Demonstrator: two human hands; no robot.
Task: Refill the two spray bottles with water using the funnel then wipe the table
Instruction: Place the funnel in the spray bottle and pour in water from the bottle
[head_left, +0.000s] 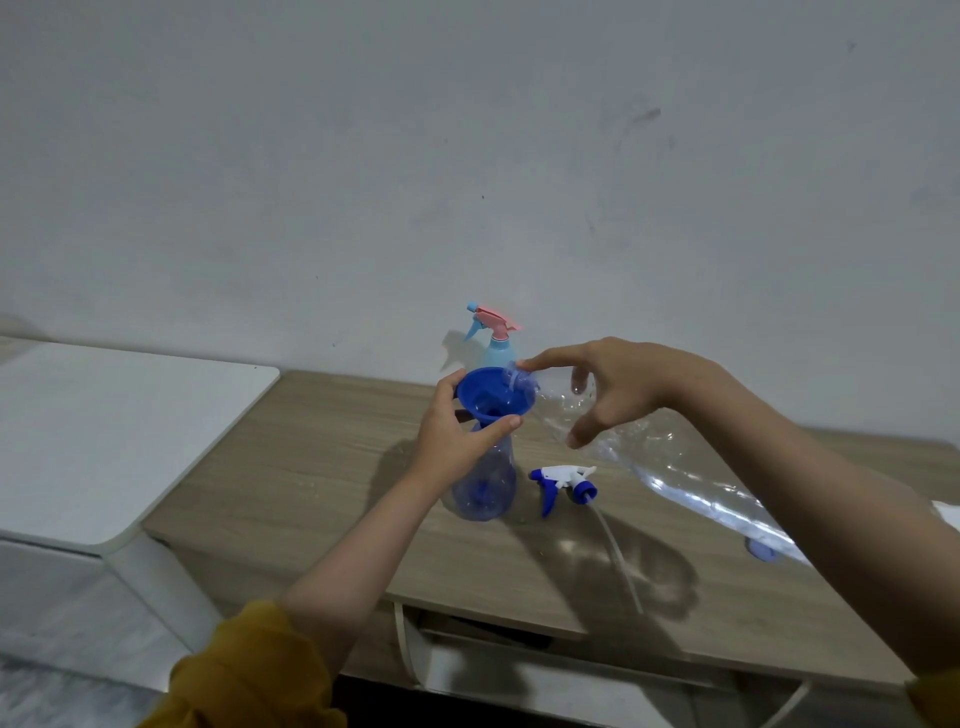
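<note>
Funnel (493, 397) sits in the neck of the blue spray bottle (485, 486) mid-table (311, 467), and the left hand (457, 431) pinches stem and neck to keep it steady. Right hand (618, 392) tips the big clear water bottle (675, 467), mouth over the funnel's rim, fingers spread wide around its shoulder. Sprayer head (563, 483) lies off beside; the light-blue bottle (493, 338) waits behind, capped.

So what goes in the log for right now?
step: pouring | left hand: holds funnel on blue bottle | right hand: tips water bottle | sprayer head: on table
</note>
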